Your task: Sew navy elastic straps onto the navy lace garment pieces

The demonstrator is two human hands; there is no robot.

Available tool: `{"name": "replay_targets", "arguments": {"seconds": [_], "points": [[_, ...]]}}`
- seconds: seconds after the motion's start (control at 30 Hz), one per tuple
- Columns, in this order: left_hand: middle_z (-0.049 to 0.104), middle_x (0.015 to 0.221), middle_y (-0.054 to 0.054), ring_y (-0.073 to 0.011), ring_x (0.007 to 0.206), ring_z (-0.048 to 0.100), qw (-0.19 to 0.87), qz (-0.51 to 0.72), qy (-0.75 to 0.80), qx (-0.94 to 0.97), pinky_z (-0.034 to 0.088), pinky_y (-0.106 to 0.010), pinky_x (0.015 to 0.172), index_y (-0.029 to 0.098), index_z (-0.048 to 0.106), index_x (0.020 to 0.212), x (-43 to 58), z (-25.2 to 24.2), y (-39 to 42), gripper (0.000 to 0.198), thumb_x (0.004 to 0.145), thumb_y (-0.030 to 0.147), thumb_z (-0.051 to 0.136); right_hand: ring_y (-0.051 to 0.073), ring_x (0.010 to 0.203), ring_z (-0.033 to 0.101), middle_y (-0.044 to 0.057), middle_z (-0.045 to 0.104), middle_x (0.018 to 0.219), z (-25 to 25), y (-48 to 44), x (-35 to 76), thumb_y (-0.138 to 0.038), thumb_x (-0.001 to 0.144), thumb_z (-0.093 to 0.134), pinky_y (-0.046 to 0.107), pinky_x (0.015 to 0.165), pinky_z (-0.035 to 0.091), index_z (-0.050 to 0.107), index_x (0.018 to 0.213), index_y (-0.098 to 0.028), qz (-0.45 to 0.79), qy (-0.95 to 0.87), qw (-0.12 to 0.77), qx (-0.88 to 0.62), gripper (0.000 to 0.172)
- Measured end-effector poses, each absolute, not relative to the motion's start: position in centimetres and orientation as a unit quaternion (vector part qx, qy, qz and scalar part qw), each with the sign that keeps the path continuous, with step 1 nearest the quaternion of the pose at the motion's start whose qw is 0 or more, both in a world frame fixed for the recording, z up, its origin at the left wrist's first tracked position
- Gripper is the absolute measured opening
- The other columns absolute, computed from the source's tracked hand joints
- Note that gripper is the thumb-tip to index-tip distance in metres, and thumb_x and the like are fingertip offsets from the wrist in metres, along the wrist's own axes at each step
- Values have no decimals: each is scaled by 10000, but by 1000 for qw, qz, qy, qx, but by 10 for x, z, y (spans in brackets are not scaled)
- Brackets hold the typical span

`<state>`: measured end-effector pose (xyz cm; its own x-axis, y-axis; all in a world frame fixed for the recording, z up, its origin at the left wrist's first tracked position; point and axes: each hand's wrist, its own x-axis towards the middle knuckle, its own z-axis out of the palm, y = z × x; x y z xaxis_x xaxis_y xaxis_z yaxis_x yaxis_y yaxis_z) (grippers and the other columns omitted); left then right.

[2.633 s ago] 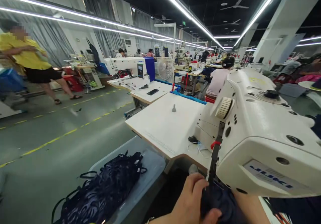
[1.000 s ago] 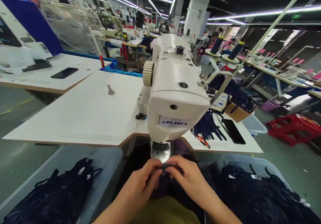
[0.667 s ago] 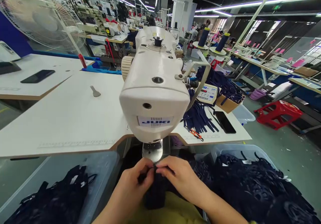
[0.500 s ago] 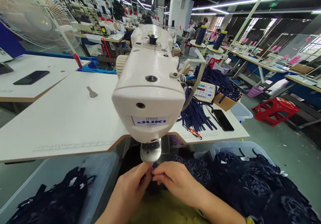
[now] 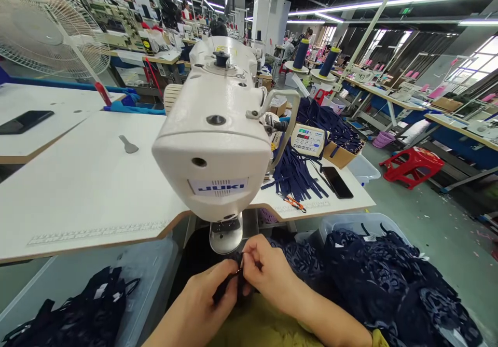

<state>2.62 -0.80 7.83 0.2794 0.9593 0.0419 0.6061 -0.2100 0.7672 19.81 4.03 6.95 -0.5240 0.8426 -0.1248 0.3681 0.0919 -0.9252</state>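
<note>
Just below the head of the white JUKI sewing machine (image 5: 213,144), both of my hands pinch a narrow dark navy strap (image 5: 227,285). My left hand (image 5: 206,297) is closed on the strap's lower end. My right hand (image 5: 266,269) grips the upper end with thumb and forefinger, close under the machine's metal foot area (image 5: 225,235). More navy lace fabric (image 5: 295,256) lies under my right wrist. The needle itself is hidden.
A clear bin (image 5: 148,264) at lower left holds navy lace pieces (image 5: 78,310); another bin (image 5: 350,222) at right is heaped with them. On the white table (image 5: 78,181) lie navy strips (image 5: 295,176), a phone (image 5: 336,181), snips (image 5: 293,202) and a control panel (image 5: 309,139). A red stool (image 5: 412,163) stands right.
My view swung from the aisle on the left to the machine head. Both hands came together on the strap, and the right hand has lifted its end slightly.
</note>
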Motion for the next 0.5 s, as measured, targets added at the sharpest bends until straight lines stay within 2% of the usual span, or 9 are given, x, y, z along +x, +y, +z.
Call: {"name": "replay_targets", "arguments": {"seconds": [0.07, 0.2, 0.23, 0.3, 0.37, 0.5], "points": [[663, 767, 40, -75, 655, 616, 310, 292, 518, 742, 480, -143, 622, 238, 579, 851, 25, 79, -7, 158, 892, 216, 427, 78, 422, 564, -100, 513, 515, 65, 41, 197, -251, 920, 426, 140, 412, 363, 438, 940, -231, 565, -669, 237, -421, 31], [632, 1144, -51, -96, 820, 649, 222, 364, 465, 775, 522, -188, 746, 237, 643, 830, 18, 73, -7, 152, 866, 201, 500, 66, 365, 490, -100, 521, 533, 67, 49, 200, -274, 927, 418, 130, 361, 319, 420, 976, -222, 675, -616, 181, -363, 72], [624, 1167, -56, -102, 856, 652, 215, 370, 459, 778, 524, -193, 771, 238, 644, 829, 17, 71, -8, 143, 863, 198, 511, 63, 372, 481, -92, 527, 559, 70, 51, 201, -291, 931, 418, 131, 361, 319, 424, 986, -216, 689, -610, 171, -352, 93], [659, 1067, -41, -106, 890, 654, 228, 374, 463, 771, 523, -184, 774, 237, 629, 834, 15, 70, -9, 115, 864, 204, 522, 59, 428, 490, -72, 525, 623, 79, 57, 204, -319, 949, 396, 140, 398, 342, 447, 1020, -202, 679, -622, 186, -342, 146], [676, 942, -11, -99, 856, 655, 256, 376, 492, 742, 520, -167, 734, 235, 604, 821, 16, 71, -10, 75, 861, 231, 540, 62, 520, 506, -52, 527, 697, 90, 62, 208, -330, 957, 406, 162, 479, 382, 477, 1084, -197, 620, -673, 225, -335, 197], [684, 886, 8, -102, 791, 657, 346, 397, 550, 648, 523, -174, 701, 227, 554, 770, 17, 75, -9, 118, 832, 322, 589, 96, 719, 545, -14, 582, 871, 108, 70, 212, -345, 857, 633, 201, 640, 430, 546, 1081, -212, 465, -794, 252, -299, 274]]}}
